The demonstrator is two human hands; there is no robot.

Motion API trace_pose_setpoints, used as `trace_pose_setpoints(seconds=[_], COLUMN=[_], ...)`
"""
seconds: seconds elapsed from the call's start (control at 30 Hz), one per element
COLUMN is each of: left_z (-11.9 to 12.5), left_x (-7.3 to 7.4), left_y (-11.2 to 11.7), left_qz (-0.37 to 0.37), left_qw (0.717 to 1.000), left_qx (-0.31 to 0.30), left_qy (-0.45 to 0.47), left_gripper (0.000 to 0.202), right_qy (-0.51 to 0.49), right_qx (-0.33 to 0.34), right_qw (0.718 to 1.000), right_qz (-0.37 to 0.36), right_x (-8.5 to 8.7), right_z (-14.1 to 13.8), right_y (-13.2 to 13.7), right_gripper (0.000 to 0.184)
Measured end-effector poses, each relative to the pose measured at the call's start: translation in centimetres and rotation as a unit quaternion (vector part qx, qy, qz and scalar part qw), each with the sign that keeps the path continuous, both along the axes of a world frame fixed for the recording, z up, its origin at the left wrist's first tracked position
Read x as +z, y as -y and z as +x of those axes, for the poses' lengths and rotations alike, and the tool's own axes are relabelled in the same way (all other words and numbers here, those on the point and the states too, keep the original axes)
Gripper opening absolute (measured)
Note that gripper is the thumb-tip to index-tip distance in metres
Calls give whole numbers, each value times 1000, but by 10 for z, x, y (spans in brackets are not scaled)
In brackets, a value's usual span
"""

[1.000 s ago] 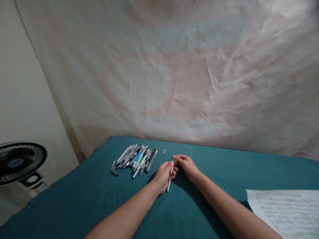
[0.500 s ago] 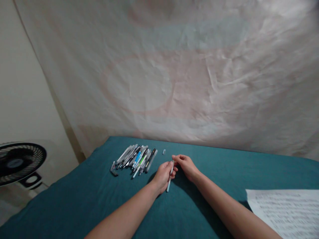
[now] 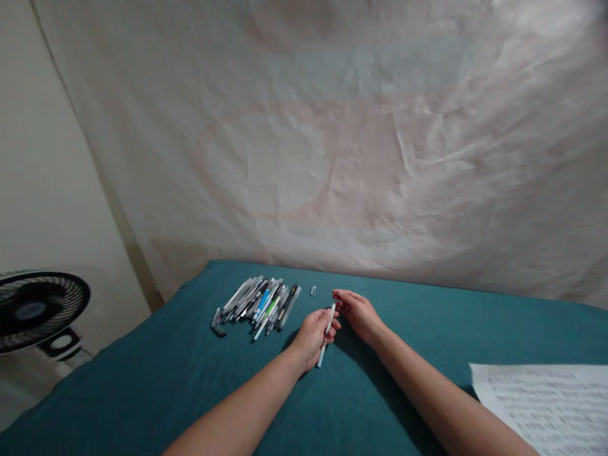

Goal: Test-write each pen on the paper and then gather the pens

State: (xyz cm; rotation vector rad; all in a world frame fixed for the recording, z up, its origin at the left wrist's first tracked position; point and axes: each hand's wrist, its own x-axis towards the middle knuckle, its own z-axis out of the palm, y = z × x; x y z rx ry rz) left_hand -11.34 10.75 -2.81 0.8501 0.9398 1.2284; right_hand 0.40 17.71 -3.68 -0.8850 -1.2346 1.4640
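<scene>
My left hand (image 3: 313,337) is closed around a slim, pale pen (image 3: 321,356). The pen tilts, its upper end poking out past the thumb and its lower end below the palm. Just right of that upper end is my right hand (image 3: 359,315), its fingers bent and drawn together. Whether something small sits between those fingertips is too fine to tell. Left of both hands lies a pile of pens (image 3: 263,304), mostly clear and grey, with blue, green and black among them.
A small clear piece (image 3: 313,291) lies beyond my left hand. At the pile's left edge rests a dark-and-clear object (image 3: 217,324). A printed sheet (image 3: 546,405) covers the right front of the teal cloth (image 3: 156,380). Far left stands a black fan (image 3: 40,310); a pale sheet (image 3: 361,158) hangs behind.
My right fingertips have drawn slightly away from the pen's upper end, to the right, and more of that end shows. The left hand keeps its hold, nearly in place.
</scene>
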Motion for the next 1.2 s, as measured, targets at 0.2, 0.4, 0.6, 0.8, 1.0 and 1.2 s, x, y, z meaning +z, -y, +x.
trace_pose_setpoints(seconds=[0.2, 0.4, 0.6, 0.8, 1.0, 1.2], left_z=[1, 1, -2, -3, -3, -2], left_x=[-3, -3, -2, -6, -6, -4], left_y=[0, 1, -1, -2, -2, -2], left_qz=[9, 24, 24, 36, 52, 46], left_qw=[999, 983, 970, 973, 974, 974], left_qx=[40, 168, 227, 216, 208, 208], left_qy=[26, 74, 83, 67, 70, 73], left_gripper=[29, 30, 32, 33, 31, 32], right_qy=[130, 291, 402, 466, 487, 480], right_qx=[-18, -63, -70, -78, -79, -80], right_qw=[990, 940, 887, 854, 841, 846], right_qz=[56, 165, 215, 217, 222, 217], right_x=[-2, 1, 1, 2, 4, 4], right_z=[-6, -35, -55, -61, -62, -63], right_y=[-14, -24, -26, -26, -24, -24], right_gripper=[33, 14, 4, 2, 4, 6])
